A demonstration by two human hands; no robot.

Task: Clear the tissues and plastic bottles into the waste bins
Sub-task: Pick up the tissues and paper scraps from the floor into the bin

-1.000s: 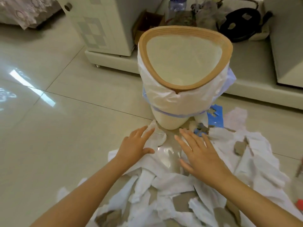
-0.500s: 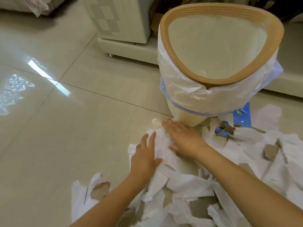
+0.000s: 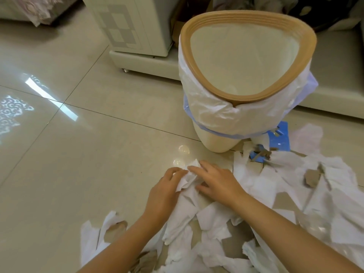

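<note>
Progress is minimal by my reading: the bin (image 3: 226, 115) stands upright on the floor (image 3: 98, 174) ahead of me, and what shows of its inside through the mouth looks bare. The tissues (image 3: 266, 184) lie scattered on the floor between me and the bin, spreading off to my right, so nearly all the clearing is left. I cannot make out a whole plastic bottle; a glossy clear patch low on the right may be plastic, but I cannot tell. My left hand (image 3: 165, 192) has its fingers curled into the near edge of the heap, bunching a wad of tissue (image 3: 187, 179). My right hand (image 3: 214, 181) lies on the same wad with fingers fairly straight, pressing it toward the left one. Materials: the tissues are thin, soft, torn into ragged strips and crumpled; brown card scraps (image 3: 311, 177), stiff and flat, lie among them. The bin is smooth cream plastic, with a ribbed tan rim (image 3: 185, 48) of rounded-triangle shape clamping a thin white liner (image 3: 208, 107) with a blue hem. The floor is glossy tile. A blue plastic piece (image 3: 281, 136) lies by the bin's base.
</note>
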